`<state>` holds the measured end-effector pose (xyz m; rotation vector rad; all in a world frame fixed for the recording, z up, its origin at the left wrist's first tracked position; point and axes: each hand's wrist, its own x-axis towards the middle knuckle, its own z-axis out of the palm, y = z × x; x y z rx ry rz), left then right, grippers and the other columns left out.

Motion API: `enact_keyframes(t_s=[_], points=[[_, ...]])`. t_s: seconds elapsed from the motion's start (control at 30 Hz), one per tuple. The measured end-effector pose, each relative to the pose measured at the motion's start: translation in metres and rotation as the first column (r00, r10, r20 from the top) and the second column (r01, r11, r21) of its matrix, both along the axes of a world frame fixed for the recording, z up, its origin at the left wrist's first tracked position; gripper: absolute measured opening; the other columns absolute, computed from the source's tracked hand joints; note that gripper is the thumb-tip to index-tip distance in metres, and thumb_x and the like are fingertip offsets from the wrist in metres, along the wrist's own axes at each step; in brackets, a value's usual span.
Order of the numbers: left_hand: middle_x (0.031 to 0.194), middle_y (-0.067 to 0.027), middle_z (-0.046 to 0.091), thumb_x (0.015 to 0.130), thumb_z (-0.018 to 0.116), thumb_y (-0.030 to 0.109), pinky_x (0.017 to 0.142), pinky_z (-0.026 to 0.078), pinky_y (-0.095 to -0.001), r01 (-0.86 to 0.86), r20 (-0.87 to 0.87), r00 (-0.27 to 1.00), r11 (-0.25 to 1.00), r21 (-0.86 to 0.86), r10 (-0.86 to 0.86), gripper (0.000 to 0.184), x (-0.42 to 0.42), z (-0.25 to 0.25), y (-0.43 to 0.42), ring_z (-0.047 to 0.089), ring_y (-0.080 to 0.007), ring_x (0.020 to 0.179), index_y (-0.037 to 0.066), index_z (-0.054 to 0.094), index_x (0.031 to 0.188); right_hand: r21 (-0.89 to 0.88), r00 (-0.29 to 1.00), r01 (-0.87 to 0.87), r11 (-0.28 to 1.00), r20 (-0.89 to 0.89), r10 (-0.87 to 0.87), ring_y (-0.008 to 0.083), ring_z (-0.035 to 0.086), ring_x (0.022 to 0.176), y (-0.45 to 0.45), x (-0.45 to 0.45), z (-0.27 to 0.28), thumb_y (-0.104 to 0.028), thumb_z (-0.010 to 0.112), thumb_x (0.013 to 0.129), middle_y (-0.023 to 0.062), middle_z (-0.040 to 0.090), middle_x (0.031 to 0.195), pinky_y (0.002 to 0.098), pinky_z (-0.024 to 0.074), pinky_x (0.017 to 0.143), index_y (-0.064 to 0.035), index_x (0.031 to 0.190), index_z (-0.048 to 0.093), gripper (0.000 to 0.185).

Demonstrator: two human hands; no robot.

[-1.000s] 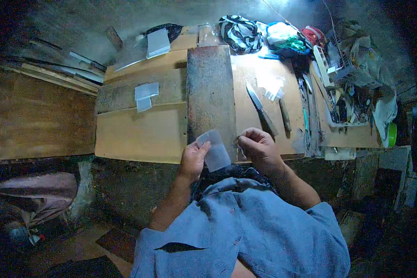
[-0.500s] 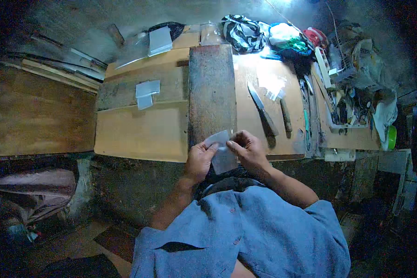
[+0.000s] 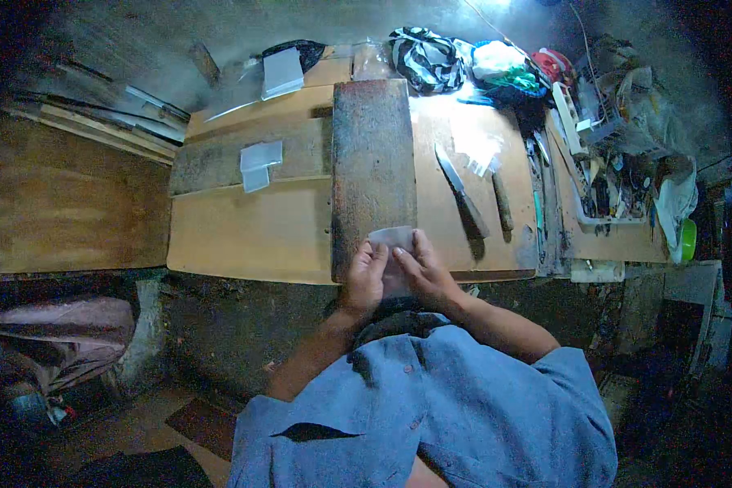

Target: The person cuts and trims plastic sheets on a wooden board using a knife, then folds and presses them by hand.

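Note:
A pale, translucent sheet (image 3: 394, 237) is held between my two hands at the front end of the dark wooden board (image 3: 372, 154). My left hand (image 3: 367, 276) grips its left side, thumb on top. On the sheet's right side, my right hand (image 3: 424, 272) is closed, with its thumb pressed on the surface. The fingers behind the sheet are partly hidden. Two similar pale pieces (image 3: 260, 165) lie overlapping on the table at the left, and a stack of white sheets (image 3: 282, 75) sits farther back.
A knife (image 3: 457, 189) and a dark rod (image 3: 503, 205) lie right of the board. A white basket of tools (image 3: 618, 218) stands at the right. Black-and-white (image 3: 428, 61) and other plastic bags are at the back. Wooden strips (image 3: 98, 134) lean at the left.
My right hand has moved left and taken hold of the sheet's right side. My left hand has shifted right, bringing both hands close together around the sheet.

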<state>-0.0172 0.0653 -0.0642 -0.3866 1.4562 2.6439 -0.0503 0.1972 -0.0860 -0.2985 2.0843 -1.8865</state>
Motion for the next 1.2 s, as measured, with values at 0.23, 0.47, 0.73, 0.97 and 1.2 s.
enact_keyframes(t_s=[0.23,0.47,0.73,0.97,1.2], points=[[0.096,-0.0047,0.060,0.093,0.051,0.011,0.078,0.048,-0.0274,-0.050,-0.014,0.999,0.998,0.033,0.051,0.013,0.001,-0.004,0.003,0.057,-0.0107,0.085,0.004,0.052,0.104,0.155,0.947,-0.096,0.983,-0.291,0.138,0.0347,0.051,0.079,0.003,0.004,0.013,-0.009,0.050,0.090,0.0195,0.051,0.090,0.0389,0.0429,0.074,0.0038,0.110,0.036,0.028],[0.092,-0.0048,0.061,0.088,0.056,0.006,0.077,0.047,-0.0271,-0.164,0.038,0.985,0.983,-0.085,0.168,0.010,-0.001,-0.001,0.001,0.057,-0.0112,0.083,0.004,0.055,0.098,-0.072,0.981,-0.168,0.983,0.081,0.174,0.0213,0.057,0.084,-0.004,0.009,-0.008,-0.011,0.062,0.085,0.0142,0.055,0.094,0.0319,0.0476,0.071,0.0021,0.111,0.038,0.038],[0.091,-0.0050,0.062,0.085,0.059,0.004,0.076,0.047,-0.0261,-0.192,-0.042,0.981,0.948,-0.252,0.188,0.011,0.005,-0.006,-0.022,0.057,-0.0105,0.083,0.002,0.056,0.095,-0.199,0.901,-0.072,0.977,0.407,0.149,0.0146,0.059,0.078,0.023,-0.007,0.024,-0.011,0.068,0.080,0.0094,0.062,0.086,0.0269,0.0489,0.064,0.0015,0.097,0.056,0.024],[0.085,-0.0013,0.059,0.082,0.057,-0.001,0.070,0.045,-0.0236,-0.054,-0.025,0.999,0.940,-0.335,0.048,0.012,0.010,-0.015,-0.022,0.054,-0.0077,0.077,0.004,0.054,0.093,-0.290,0.915,0.079,0.954,0.401,0.046,0.0097,0.054,0.070,0.035,-0.008,0.005,-0.007,0.062,0.082,0.0037,0.059,0.084,0.0237,0.0451,0.061,-0.0044,0.099,0.052,0.019],[0.081,-0.0001,0.056,0.081,0.053,0.002,0.067,0.045,-0.0257,-0.001,-0.012,1.000,0.911,-0.413,-0.004,0.014,0.008,-0.010,-0.008,0.052,-0.0089,0.073,0.005,0.051,0.095,-0.353,0.934,0.027,0.935,0.342,0.102,0.0127,0.053,0.079,0.022,0.005,-0.001,-0.007,0.054,0.086,0.0050,0.052,0.092,0.0264,0.0453,0.067,-0.0078,0.112,0.040,0.030]])
